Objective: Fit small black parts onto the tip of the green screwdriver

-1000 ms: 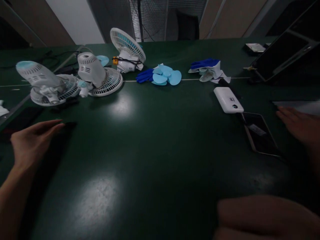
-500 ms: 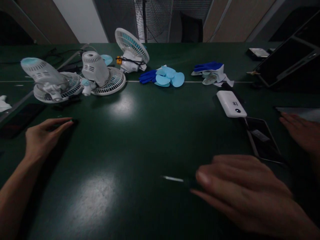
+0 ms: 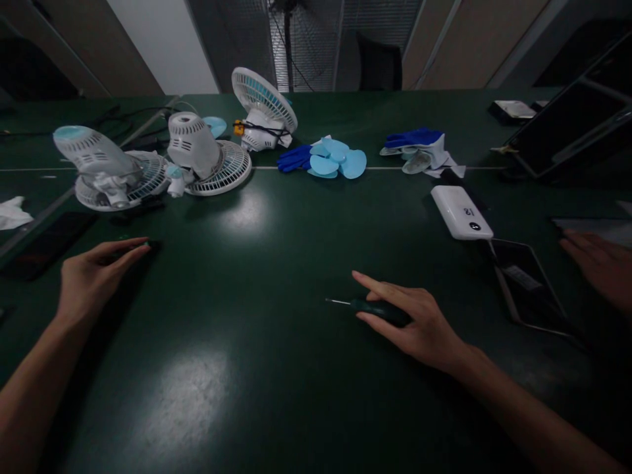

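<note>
At the left of the table my left hand (image 3: 93,273) rests with thumb and forefinger pinched together. A tiny dark, greenish thing shows at the fingertips, too small to name. Right of centre, my right hand (image 3: 412,316) holds a screwdriver (image 3: 382,309) by its dark handle, low at the tabletop. Its forefinger reaches out past the handle and the thumb lies on the near side. The thin metal shaft points left, and its tip is free of anything.
Behind my left hand stand small white fans (image 3: 197,155). A light-blue fan blade (image 3: 338,159) and work gloves (image 3: 419,148) lie at the back. To the right are a white power bank (image 3: 461,212), a phone (image 3: 526,280) and another person's hand (image 3: 600,266).
My right hand has gone down and away from me with the screwdriver, from close to the camera to the tabletop. My left hand keeps its pinch in place. The view has shifted slightly.
</note>
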A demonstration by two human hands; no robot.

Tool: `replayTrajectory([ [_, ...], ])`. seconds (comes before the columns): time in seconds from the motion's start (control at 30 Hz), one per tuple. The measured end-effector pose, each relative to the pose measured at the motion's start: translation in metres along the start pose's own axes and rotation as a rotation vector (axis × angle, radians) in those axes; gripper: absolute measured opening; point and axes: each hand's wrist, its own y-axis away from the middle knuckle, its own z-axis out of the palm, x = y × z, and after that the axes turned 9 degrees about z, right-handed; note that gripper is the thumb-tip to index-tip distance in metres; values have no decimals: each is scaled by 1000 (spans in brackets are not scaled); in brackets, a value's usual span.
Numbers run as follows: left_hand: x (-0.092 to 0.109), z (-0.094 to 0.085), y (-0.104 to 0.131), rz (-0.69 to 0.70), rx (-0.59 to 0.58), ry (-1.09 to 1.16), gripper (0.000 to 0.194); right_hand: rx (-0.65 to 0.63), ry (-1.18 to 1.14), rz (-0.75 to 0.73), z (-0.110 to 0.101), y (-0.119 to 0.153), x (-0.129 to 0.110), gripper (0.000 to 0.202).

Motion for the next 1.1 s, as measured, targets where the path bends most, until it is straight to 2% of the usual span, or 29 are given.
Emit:
replayTrajectory([
  [0.3, -4, 2, -4, -27, 4, -1, 57, 11, 11, 28, -1, -2, 1, 64],
  [0.63, 1, 1, -3, -55, -23, -3, 63, -3, 5, 28, -1, -2, -1, 63],
  [0.8, 5, 0, -4, -43, -18, -29, 54, 8, 34, 23, 0, -2, 0, 63],
  [0.9, 32, 6, 8, 24, -26, -5, 52, -3, 38, 34, 0, -2, -1, 60],
  [0.97, 62, 17, 23, 153, -80, 48, 48, -27, 23, 41, 1, -1, -4, 52],
  [1.1, 127, 53, 68, 476, -330, 200, 29, -95, -54, 47, 3, 2, -14, 35],
])
